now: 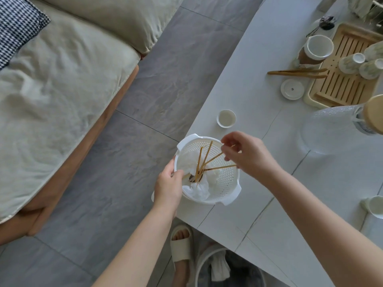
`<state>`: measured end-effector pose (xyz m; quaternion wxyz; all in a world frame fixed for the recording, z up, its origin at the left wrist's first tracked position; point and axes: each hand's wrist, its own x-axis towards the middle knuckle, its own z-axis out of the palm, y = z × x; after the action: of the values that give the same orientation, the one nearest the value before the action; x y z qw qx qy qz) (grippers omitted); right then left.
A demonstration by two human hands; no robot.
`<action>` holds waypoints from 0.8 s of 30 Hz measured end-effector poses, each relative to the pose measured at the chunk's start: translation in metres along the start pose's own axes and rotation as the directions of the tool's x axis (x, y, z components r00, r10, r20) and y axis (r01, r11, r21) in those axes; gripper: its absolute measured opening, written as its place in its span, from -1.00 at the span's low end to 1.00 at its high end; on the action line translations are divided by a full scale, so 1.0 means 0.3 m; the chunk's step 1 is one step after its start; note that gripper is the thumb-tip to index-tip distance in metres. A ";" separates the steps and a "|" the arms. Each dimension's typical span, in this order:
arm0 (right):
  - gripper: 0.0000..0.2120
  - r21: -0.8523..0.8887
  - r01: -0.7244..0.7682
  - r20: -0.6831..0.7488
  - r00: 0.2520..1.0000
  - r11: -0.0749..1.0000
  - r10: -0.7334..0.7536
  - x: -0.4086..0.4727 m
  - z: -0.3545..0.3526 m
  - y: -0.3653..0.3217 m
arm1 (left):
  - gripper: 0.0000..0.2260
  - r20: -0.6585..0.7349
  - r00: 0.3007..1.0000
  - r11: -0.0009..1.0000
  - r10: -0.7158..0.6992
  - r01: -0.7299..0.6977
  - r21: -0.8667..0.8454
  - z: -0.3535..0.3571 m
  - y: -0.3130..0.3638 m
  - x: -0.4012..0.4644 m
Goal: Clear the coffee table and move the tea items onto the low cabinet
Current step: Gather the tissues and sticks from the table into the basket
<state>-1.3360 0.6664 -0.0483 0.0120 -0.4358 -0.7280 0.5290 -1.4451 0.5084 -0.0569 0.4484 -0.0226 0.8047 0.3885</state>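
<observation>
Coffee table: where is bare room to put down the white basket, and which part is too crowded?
Bare tabletop lies between the small cup, the tongs and the far left edge. More lies nearer, between the basket, the glass jug and the mug. The far right is crowded: tea tray, cups, lid.

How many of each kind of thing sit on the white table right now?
Colander: 1
Bamboo tray: 1
Bamboo tongs: 1
Round lid: 1
Glass pitcher: 1
Small empty teacup: 1
Upturned cups on the tray: 2
Large white cup: 1
Total: 9, not counting half-hidden things at the edges.
</observation>
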 end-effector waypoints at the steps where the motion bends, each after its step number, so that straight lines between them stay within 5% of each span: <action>1: -0.92 0.004 -0.001 -0.048 0.999 1.000 0.001 0.000 -0.016 0.009 | -0.58 0.002 1.000 1.000 -0.001 0.001 0.001 -0.003 -0.002 0.000; 14: -0.88 -0.003 -0.141 -0.360 0.924 0.990 0.131 -0.392 -0.075 0.115 | -0.62 -0.027 0.999 0.999 0.027 -0.028 -0.045 0.061 0.023 -0.219; 24: -0.70 0.578 -0.316 -0.189 0.845 0.753 0.500 -0.762 -0.189 0.128 | -0.68 0.074 0.997 0.997 0.026 -0.021 -0.074 0.227 0.001 -0.576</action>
<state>-1.1432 0.5638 0.0481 0.1356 -0.6484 -0.4273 0.6153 -1.2942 0.4988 0.0509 0.4723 -0.0150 0.7728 0.4237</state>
